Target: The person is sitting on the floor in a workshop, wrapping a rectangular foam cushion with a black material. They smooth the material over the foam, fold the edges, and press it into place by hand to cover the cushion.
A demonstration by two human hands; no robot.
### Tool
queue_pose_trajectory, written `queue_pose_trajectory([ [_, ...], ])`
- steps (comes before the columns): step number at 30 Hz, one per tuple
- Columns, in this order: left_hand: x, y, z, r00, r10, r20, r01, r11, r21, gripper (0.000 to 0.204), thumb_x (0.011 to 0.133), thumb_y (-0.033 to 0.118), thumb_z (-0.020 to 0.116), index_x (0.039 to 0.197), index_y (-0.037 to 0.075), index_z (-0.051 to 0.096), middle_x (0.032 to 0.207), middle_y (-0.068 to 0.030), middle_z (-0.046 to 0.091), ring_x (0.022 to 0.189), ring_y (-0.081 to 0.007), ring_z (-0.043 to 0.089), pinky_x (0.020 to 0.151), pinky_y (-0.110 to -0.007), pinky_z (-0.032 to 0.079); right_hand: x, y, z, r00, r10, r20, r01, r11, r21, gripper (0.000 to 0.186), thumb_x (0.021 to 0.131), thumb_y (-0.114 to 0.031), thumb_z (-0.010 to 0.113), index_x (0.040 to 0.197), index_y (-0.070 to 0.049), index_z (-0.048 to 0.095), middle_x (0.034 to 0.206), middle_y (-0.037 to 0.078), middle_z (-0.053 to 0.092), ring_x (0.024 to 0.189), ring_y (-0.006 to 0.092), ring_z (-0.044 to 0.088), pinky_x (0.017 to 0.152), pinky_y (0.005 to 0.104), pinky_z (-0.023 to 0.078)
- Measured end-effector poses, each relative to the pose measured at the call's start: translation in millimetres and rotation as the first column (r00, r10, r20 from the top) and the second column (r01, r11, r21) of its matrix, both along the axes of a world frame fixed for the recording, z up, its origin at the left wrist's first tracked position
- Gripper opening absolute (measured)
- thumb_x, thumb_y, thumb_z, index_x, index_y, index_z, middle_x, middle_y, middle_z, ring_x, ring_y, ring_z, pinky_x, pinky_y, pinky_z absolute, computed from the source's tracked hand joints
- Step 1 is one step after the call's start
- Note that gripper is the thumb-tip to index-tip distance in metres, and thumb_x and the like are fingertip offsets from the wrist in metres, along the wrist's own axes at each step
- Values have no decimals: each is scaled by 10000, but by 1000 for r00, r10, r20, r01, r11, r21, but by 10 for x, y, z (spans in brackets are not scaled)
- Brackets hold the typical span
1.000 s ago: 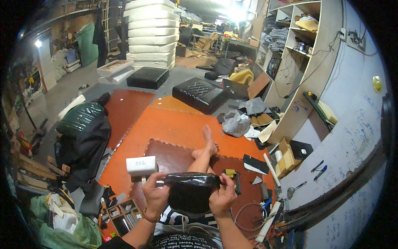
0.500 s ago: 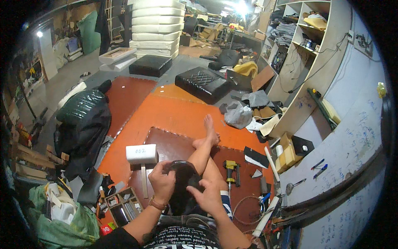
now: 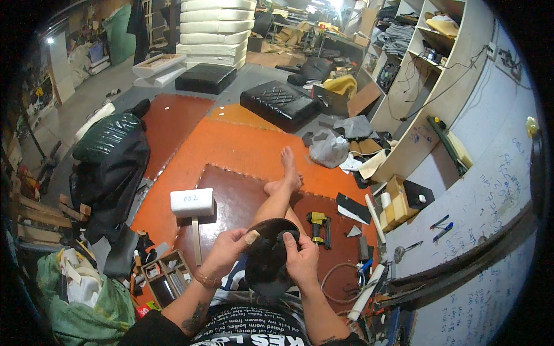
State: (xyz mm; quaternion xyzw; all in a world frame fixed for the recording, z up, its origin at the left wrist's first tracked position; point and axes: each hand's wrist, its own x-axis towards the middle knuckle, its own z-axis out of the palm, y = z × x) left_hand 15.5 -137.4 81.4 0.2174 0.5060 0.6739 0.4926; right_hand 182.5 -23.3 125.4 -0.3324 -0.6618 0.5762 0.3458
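A black, round-ended piece (image 3: 266, 262) of smooth sheet-like material, dark and slightly shiny, lies over my lap with its curved rim raised. My left hand (image 3: 232, 247) pinches that rim on the left, and a pale tan patch shows at its thumb. On the other side my right hand (image 3: 301, 258) grips the piece, thumb pressed on its face near the top and fingers behind it. Whether the piece is stiff or padded I cannot tell. A yellow and black air nail gun (image 3: 317, 229) lies on the mat just beyond my right hand.
A white foam block (image 3: 191, 202) rests left of my legs by a wooden strip (image 3: 196, 239). A compartmented wooden box (image 3: 167, 277) and green sack (image 3: 72, 308) are near left. Black cushions (image 3: 279, 105) lie farther off; shelving (image 3: 421, 75) and a hose (image 3: 330, 274) are right.
My right hand, earlier spread apart from the black piece, has closed on its right side. The piece has tilted up, and my left hand has shifted slightly toward its rim. The view has moved slightly.
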Motion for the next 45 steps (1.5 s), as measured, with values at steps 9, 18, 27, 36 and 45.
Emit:
queue_pose_trajectory([
  [9, -11, -12, 60, 978, 7, 210, -30, 994, 105, 379, 1057, 334, 695, 1232, -2, 670, 1151, -62, 746, 984, -141, 706, 921, -312, 564, 104, -41, 283, 984, 158, -77, -164, 983, -84, 251, 999, -222, 775, 1050, 23, 775, 881, 45, 716, 858, 88, 644, 764, 283, 519],
  [18, 122, -49, 180, 631, 267, -728, -306, 948, 82, 192, 827, -24, 793, 944, 30, 650, 836, -48, 689, 746, -143, 667, 669, -297, 546, 290, 403, 48, 878, -395, 268, 121, 727, 676, 118, 864, -75, 784, 975, -57, 816, 907, 163, 699, 804, 302, 684, 734, 393, 539],
  [27, 243, 126, -74, 308, 659, -686, -354, 749, 560, 435, 753, -59, 742, 1166, 62, 681, 936, -145, 673, 839, -316, 696, 760, -395, 578, 216, 407, -401, 919, 350, 183, -117, 683, -721, 441, 1072, -371, 555, 1331, -22, 631, 1140, 205, 744, 932, 351, 755, 838, 521, 633],
  [36, 74, 146, -513, 342, 481, -807, -239, 876, 420, 375, 773, -24, 758, 1131, 66, 688, 991, -145, 628, 904, -379, 658, 792, -452, 556, -116, 270, -507, 926, -57, -373, -238, 678, -695, 451, 1084, -405, 598, 1393, -77, 602, 1245, 113, 734, 963, 284, 729, 814, 458, 599],
  [45, -688, 41, -1305, 448, 197, -872, -128, 979, 155, 775, 815, 312, 871, 1463, 25, 558, 1474, -275, 555, 1442, -434, 472, 1160, -513, 443, -503, 231, -705, 930, -324, -172, 142, 749, -647, 333, 1071, -389, 662, 1237, -101, 662, 1090, 70, 742, 960, 226, 702, 721, 401, 583],
])
